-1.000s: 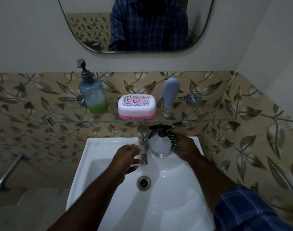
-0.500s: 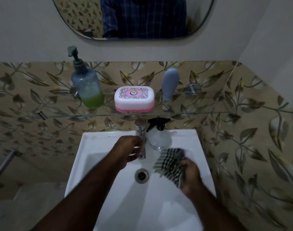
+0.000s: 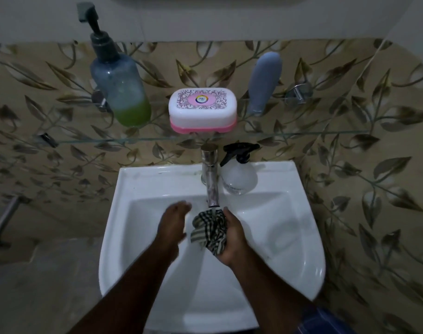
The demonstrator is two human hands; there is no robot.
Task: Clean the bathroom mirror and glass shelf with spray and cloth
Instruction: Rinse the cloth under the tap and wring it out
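Head view: a bunched checked cloth (image 3: 209, 231) is gripped in the right hand (image 3: 231, 239), fingers curled round it, directly under the spout of the tap (image 3: 211, 179) above the basin of the white sink (image 3: 302, 213). The left hand (image 3: 173, 224) is held just left of the cloth, fingers loosely extended and blurred; contact cannot be told. The spray bottle (image 3: 239, 172) stands upright on the far sink rim, right of the tap, nozzle pointing left. The glass shelf (image 3: 302, 134) runs left to right above.
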